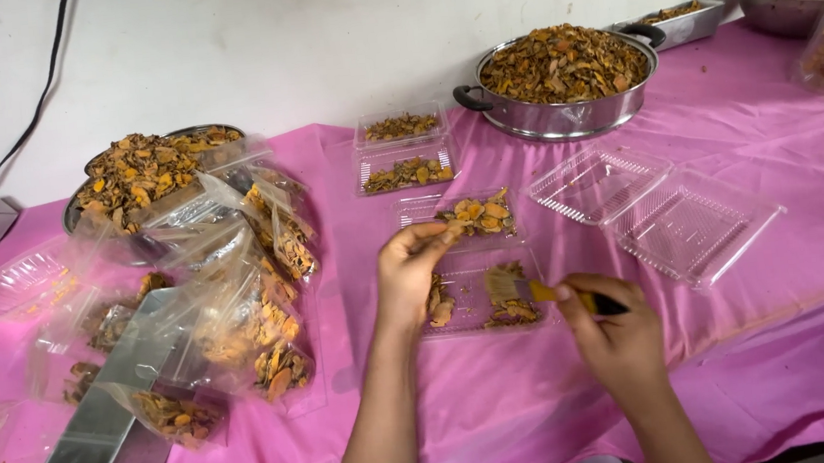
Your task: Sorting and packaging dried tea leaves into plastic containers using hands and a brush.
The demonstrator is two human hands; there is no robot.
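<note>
Near tabletop (506, 402): left hand (411, 271) pinches light, brittle dried slices (478, 214); right hand (614, 328) grips a small brush (521, 289) by its handle

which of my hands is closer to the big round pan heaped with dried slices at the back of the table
Left. Your left hand is at the open clamshell box, in front of the pan. Your right hand, holding a small brush, sits lower, nearer the table's front edge.
</note>
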